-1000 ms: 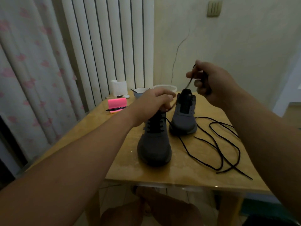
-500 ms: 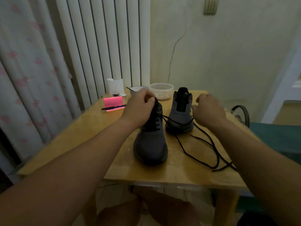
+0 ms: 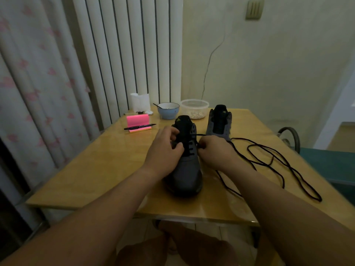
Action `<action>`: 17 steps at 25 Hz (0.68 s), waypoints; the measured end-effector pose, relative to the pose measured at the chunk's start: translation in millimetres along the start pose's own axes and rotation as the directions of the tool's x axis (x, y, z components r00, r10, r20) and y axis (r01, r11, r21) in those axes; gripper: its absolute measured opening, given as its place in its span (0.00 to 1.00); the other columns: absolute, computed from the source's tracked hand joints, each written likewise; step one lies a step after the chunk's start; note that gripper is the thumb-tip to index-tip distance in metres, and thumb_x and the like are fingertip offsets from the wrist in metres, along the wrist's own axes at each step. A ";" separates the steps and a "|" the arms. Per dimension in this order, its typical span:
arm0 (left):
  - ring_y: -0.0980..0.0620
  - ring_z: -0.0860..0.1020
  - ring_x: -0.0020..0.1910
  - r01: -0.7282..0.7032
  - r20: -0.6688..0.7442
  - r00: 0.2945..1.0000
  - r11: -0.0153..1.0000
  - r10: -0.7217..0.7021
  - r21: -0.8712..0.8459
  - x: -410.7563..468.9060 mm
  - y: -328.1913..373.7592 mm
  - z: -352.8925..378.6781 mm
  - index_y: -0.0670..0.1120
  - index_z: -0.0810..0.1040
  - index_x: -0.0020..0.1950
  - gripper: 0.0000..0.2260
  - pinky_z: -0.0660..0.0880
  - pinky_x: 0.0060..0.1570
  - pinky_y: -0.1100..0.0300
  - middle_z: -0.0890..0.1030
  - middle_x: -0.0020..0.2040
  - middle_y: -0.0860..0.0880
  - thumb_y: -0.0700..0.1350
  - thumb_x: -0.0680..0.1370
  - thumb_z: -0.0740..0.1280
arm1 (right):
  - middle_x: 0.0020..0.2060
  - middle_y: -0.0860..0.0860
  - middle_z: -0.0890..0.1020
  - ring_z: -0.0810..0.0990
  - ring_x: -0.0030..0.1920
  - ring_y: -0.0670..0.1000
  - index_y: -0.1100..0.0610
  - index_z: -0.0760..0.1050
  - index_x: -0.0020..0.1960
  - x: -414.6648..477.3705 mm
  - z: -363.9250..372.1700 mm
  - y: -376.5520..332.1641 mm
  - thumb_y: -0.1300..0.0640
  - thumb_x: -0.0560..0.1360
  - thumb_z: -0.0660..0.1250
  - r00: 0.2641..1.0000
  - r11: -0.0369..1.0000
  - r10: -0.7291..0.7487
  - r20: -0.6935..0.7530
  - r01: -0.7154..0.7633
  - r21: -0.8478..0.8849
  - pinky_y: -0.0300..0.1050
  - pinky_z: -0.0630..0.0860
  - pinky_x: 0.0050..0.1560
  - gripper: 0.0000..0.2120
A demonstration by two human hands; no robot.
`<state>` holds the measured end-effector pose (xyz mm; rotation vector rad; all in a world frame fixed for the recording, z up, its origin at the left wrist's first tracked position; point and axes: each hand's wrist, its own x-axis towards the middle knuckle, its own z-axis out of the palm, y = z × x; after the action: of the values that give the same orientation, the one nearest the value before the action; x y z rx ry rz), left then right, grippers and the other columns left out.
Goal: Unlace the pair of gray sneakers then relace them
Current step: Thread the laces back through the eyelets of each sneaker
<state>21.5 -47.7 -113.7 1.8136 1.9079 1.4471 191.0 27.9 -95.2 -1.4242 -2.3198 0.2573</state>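
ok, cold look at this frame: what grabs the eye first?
Both hands meet at the near gray sneaker mid-table: left hand on its lacing, right hand pinching a black lace. A loose black lace sprawls to the right on the table. At the back left, a bright pink block stands out.

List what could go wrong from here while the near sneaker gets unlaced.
1. The loose lace sprawls toward the table edge under the right forearm; a sweep could drag it off.
2. The right hand pinching the near sneaker lace could, if yanked, tip the blue bowl behind.
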 end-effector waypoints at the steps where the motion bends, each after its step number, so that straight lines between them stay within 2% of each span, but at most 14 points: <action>1: 0.55 0.76 0.53 -0.045 -0.006 0.999 0.999 0.045 0.031 -2.3 2.4 -1.8 0.52 0.72 0.69 0.18 0.76 0.51 0.62 0.71 0.60 0.54 0.46 0.80 0.70 | 0.45 0.52 0.84 0.82 0.45 0.55 0.54 0.80 0.53 -2.7 -5.7 -0.4 0.52 0.81 0.66 1.000 0.998 -0.011 0.027 0.010 0.055 0.56 0.83 0.48 0.07; 3: 0.54 0.76 0.56 -0.212 0.039 0.977 0.971 0.208 0.115 -5.4 12.7 -4.9 0.53 0.69 0.73 0.23 0.77 0.55 0.59 0.70 0.66 0.53 0.46 0.79 0.70 | 0.42 0.54 0.84 0.83 0.44 0.56 0.57 0.79 0.50 -12.8 -22.7 -2.3 0.52 0.82 0.67 0.996 0.957 -0.041 0.079 0.016 0.290 0.56 0.82 0.48 0.09; 4: 0.54 0.76 0.58 -0.276 0.096 0.959 0.954 0.266 0.114 -5.6 21.9 -5.8 0.55 0.68 0.75 0.25 0.77 0.58 0.57 0.71 0.68 0.53 0.45 0.79 0.70 | 0.41 0.54 0.84 0.84 0.42 0.55 0.58 0.79 0.50 -18.6 -34.8 -6.1 0.53 0.82 0.67 0.989 0.892 -0.066 0.131 -0.001 0.453 0.55 0.83 0.46 0.09; 6: 0.57 0.79 0.57 -0.269 0.229 0.939 0.963 0.258 0.018 -2.8 42.5 -7.1 0.58 0.65 0.78 0.28 0.78 0.58 0.56 0.77 0.65 0.54 0.44 0.80 0.69 | 0.32 0.51 0.80 0.79 0.32 0.52 0.59 0.79 0.50 -27.2 -62.7 -14.6 0.55 0.84 0.66 0.967 0.744 -0.147 0.207 -0.030 0.668 0.48 0.80 0.35 0.08; 8: 0.59 0.80 0.50 -0.188 0.258 0.947 0.981 0.193 -0.043 2.7 58.0 -11.0 0.58 0.69 0.74 0.23 0.80 0.50 0.56 0.81 0.54 0.54 0.43 0.81 0.68 | 0.28 0.50 0.72 0.70 0.28 0.49 0.61 0.79 0.53 -25.8 -86.6 -15.1 0.54 0.84 0.67 0.966 0.707 -0.178 0.189 -0.008 0.707 0.42 0.71 0.29 0.10; 10: 0.59 0.79 0.48 -0.087 0.168 0.980 0.991 0.103 -0.103 9.9 62.6 -22.3 0.52 0.77 0.66 0.12 0.78 0.47 0.58 0.81 0.50 0.54 0.44 0.83 0.68 | 0.29 0.50 0.67 0.66 0.29 0.48 0.61 0.80 0.56 -23.3 -104.8 -8.9 0.53 0.84 0.66 0.972 0.680 -0.134 0.192 -0.051 0.732 0.42 0.66 0.30 0.11; 12: 0.56 0.79 0.44 0.096 0.081 0.994 0.957 -0.077 -0.275 18.5 55.8 -34.3 0.47 0.80 0.58 0.05 0.75 0.42 0.61 0.81 0.47 0.51 0.45 0.84 0.66 | 0.32 0.49 0.68 0.66 0.30 0.47 0.59 0.80 0.60 -22.3 -115.4 1.8 0.55 0.85 0.64 0.973 0.632 -0.081 0.216 -0.117 0.766 0.43 0.65 0.32 0.10; 14: 0.52 0.74 0.37 0.292 0.040 0.951 0.847 -0.307 -0.445 25.3 40.7 -45.2 0.43 0.80 0.55 0.06 0.71 0.37 0.59 0.80 0.44 0.46 0.43 0.85 0.64 | 0.34 0.51 0.70 0.66 0.30 0.47 0.58 0.79 0.63 -22.3 -116.8 8.9 0.59 0.86 0.61 0.968 0.568 -0.043 0.246 -0.179 0.803 0.43 0.63 0.32 0.11; 15: 0.50 0.73 0.37 0.361 0.026 0.916 0.791 -0.401 -0.494 26.7 33.4 -48.4 0.42 0.79 0.55 0.07 0.70 0.37 0.57 0.80 0.45 0.44 0.42 0.84 0.63 | 0.35 0.51 0.71 0.66 0.30 0.47 0.60 0.78 0.63 -21.4 -114.4 10.1 0.60 0.86 0.60 0.965 0.520 -0.040 0.261 -0.203 0.829 0.42 0.63 0.31 0.11; 16: 0.50 0.73 0.39 0.402 -0.004 0.886 0.773 -0.463 -0.490 25.6 28.3 -49.7 0.41 0.78 0.58 0.07 0.70 0.38 0.58 0.79 0.49 0.43 0.41 0.84 0.63 | 0.36 0.52 0.72 0.66 0.30 0.47 0.61 0.78 0.63 -21.1 -111.5 8.1 0.62 0.85 0.58 0.962 0.466 -0.038 0.271 -0.223 0.856 0.41 0.64 0.30 0.12; 17: 0.50 0.74 0.43 0.409 -0.072 0.875 0.811 -0.479 -0.419 21.6 26.4 -48.6 0.41 0.77 0.60 0.08 0.71 0.40 0.60 0.78 0.52 0.44 0.42 0.83 0.64 | 0.37 0.53 0.74 0.68 0.30 0.47 0.61 0.78 0.61 -20.5 -107.8 4.2 0.64 0.85 0.56 0.961 0.399 -0.035 0.276 -0.239 0.885 0.39 0.66 0.29 0.13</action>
<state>1.7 -60.3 -59.1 1.0019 1.7815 1.6899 249.0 6.0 -4.5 -0.9168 -1.6465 1.5798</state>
